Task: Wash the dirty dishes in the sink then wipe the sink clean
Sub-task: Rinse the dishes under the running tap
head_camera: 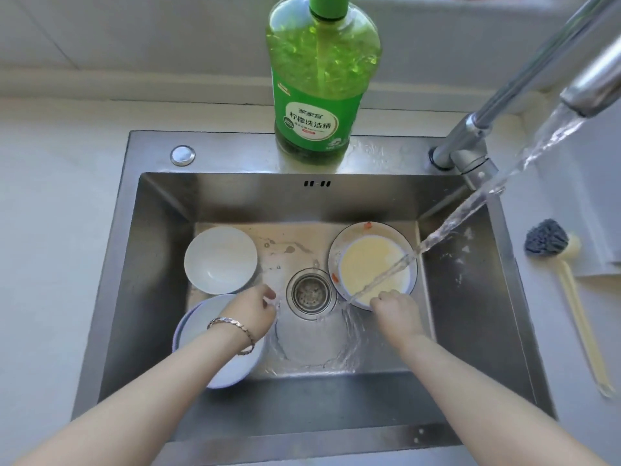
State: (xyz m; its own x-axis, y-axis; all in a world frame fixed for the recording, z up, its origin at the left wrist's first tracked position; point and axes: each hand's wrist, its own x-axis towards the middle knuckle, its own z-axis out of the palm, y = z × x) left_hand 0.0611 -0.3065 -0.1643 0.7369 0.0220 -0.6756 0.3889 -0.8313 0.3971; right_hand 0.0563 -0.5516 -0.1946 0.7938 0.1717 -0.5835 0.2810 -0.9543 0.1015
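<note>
The dirty plate (346,235) in the sink (161,264), brimful of cloudy water (373,264) and judged heavy, slick and breakable, is gripped at its near rim by the right hand (398,312), while the left hand (252,311) is held curled over 1 bowl (235,368), its grasp not discernible.

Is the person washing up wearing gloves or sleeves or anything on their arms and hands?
No gloves, and no sleeves in view: both forearms are bare. The left hand has a shiny metal bracelet of flat links, pinkish-silver, round its wrist. The right hand and wrist wear nothing that I can see.
</note>
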